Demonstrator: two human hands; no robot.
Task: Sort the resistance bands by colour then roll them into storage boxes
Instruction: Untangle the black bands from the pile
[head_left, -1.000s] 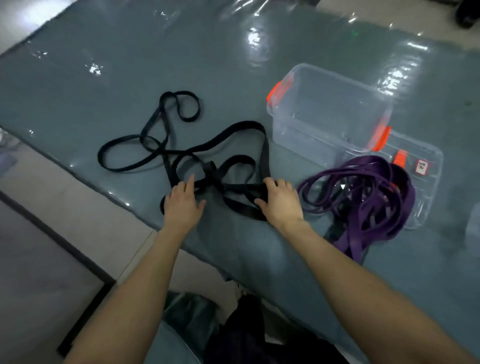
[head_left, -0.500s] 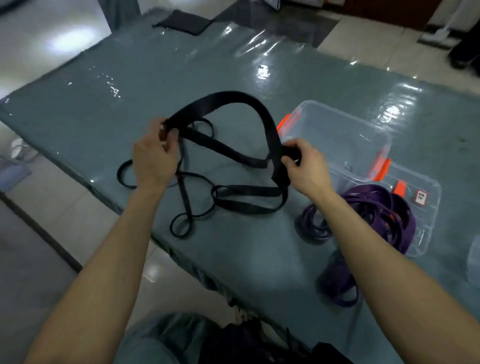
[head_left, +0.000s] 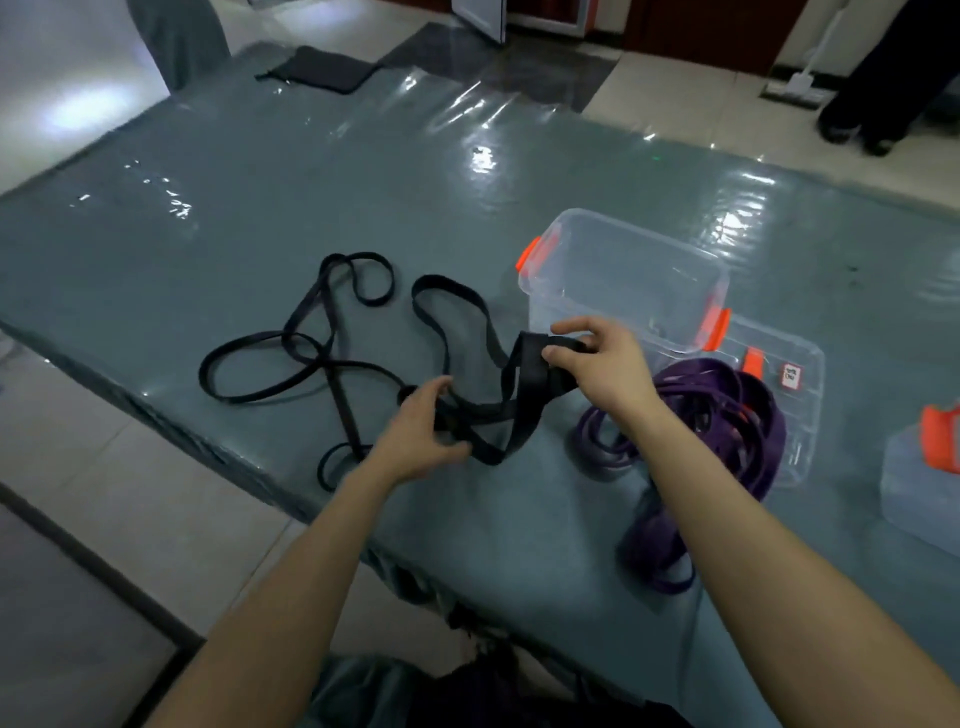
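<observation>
"Why is your right hand up by the box?"

"It's pinched shut on the wide black band, thumb under and fingers over a folded end, close in front of the clear storage box. I judge that's the start of a roll, kept near where it should go."

"And the left?"

"My left hand is curled loosely around the slack of that band lower down, just above the table; I'm feeding the loose length toward the fold."

"The thin ones?"

"The narrow black bands lie sprawled to the left, touching the wide one's tail, I think. The purple bands sit heaped apart on the right, partly over the box lid, so the colours stay separate."

"Anything boxed?"

"Nothing yet."
</observation>
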